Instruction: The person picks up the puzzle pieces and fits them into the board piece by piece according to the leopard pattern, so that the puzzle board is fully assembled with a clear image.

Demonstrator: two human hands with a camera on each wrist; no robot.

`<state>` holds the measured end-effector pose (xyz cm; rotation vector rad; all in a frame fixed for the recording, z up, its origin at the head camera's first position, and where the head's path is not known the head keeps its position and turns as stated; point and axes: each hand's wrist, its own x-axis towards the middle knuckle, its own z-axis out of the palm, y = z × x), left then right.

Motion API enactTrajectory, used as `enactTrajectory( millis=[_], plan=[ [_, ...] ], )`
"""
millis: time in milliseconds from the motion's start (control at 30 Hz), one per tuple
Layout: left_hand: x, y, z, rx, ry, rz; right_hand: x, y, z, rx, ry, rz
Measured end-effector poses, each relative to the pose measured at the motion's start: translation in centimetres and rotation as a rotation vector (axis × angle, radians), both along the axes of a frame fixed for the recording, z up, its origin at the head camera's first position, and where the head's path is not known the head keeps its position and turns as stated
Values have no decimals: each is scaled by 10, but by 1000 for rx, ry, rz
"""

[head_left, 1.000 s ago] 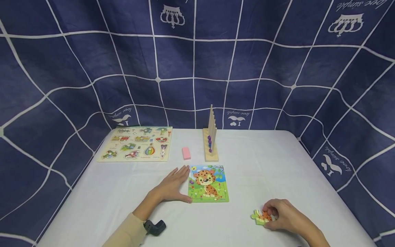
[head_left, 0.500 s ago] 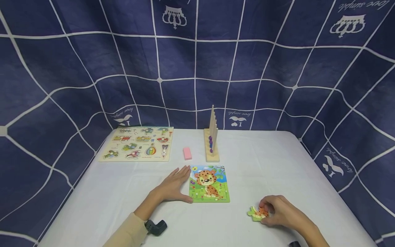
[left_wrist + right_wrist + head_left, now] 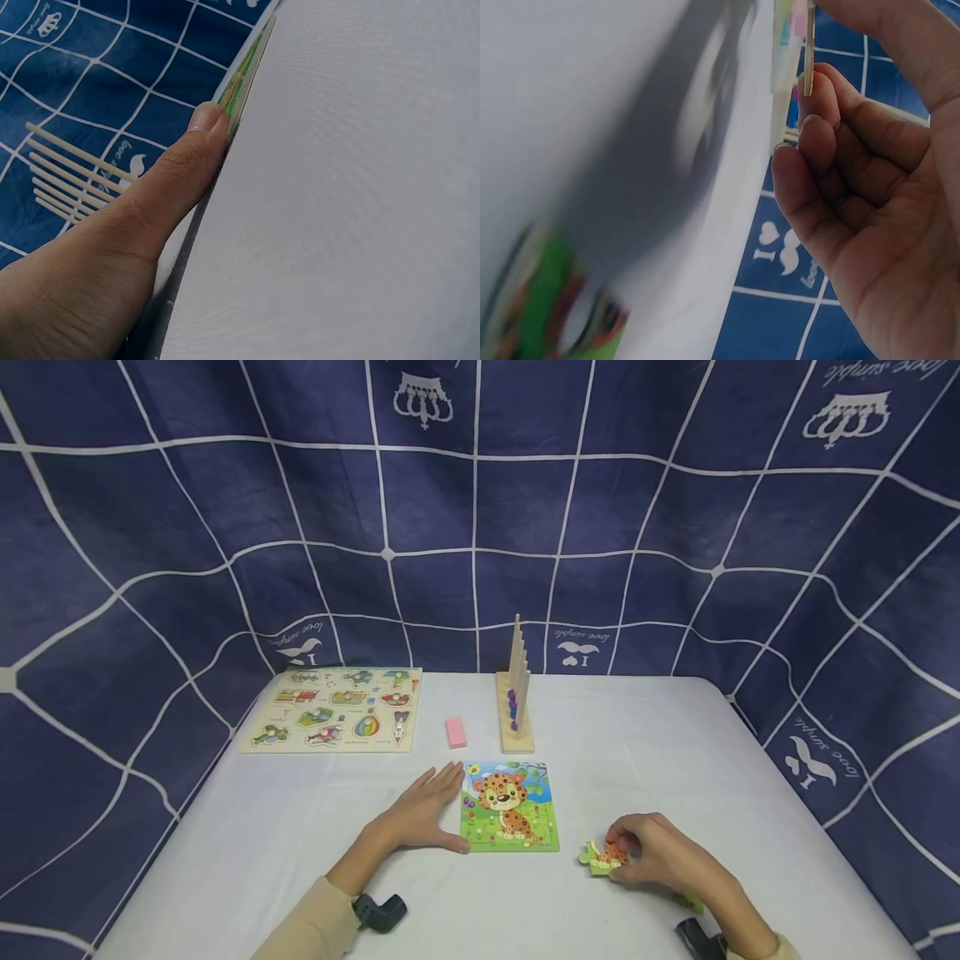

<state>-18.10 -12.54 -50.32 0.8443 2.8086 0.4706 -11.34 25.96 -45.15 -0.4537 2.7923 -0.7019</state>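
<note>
A square jigsaw puzzle (image 3: 510, 806) with a spotted leopard cub on a green and blue ground lies mid-table. My left hand (image 3: 422, 814) rests at its left side, fingertips at the far corner and thumb at the near corner. In the left wrist view the thumb (image 3: 184, 161) touches the puzzle's edge. To the right of the puzzle, my right hand (image 3: 660, 856) pinches a jigsaw piece (image 3: 602, 858) with orange spots and a green border between thumb and fingers. The right wrist view shows that piece (image 3: 808, 56) edge-on, raised off the cloth.
Another puzzle piece (image 3: 692, 902) lies partly hidden under the right wrist. Behind the puzzle stand a pink block (image 3: 455, 732) and a wooden peg stand (image 3: 517, 743) with purple and blue beads. A vehicle peg board (image 3: 337, 710) lies at the back left. A dark blue curtain (image 3: 600, 510) encloses the table.
My right hand has carried the jigsaw piece leftward and away from me, closer to the puzzle. Another piece has come into sight beneath the right wrist. The left hand stays in place.
</note>
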Motion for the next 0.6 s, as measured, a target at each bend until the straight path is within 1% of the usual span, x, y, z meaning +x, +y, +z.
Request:
enactTrajectory(
  millis=[133, 367, 600],
  plan=[
    [0, 0, 0, 1, 1, -1, -9, -9, 3, -22, 17, 35],
    [-1, 0, 1, -9, -3, -1, -24, -26, 5, -52, 86, 104],
    [-1, 0, 1, -4, -7, -2, -34, -40, 6, -65, 110, 137]
  ],
)
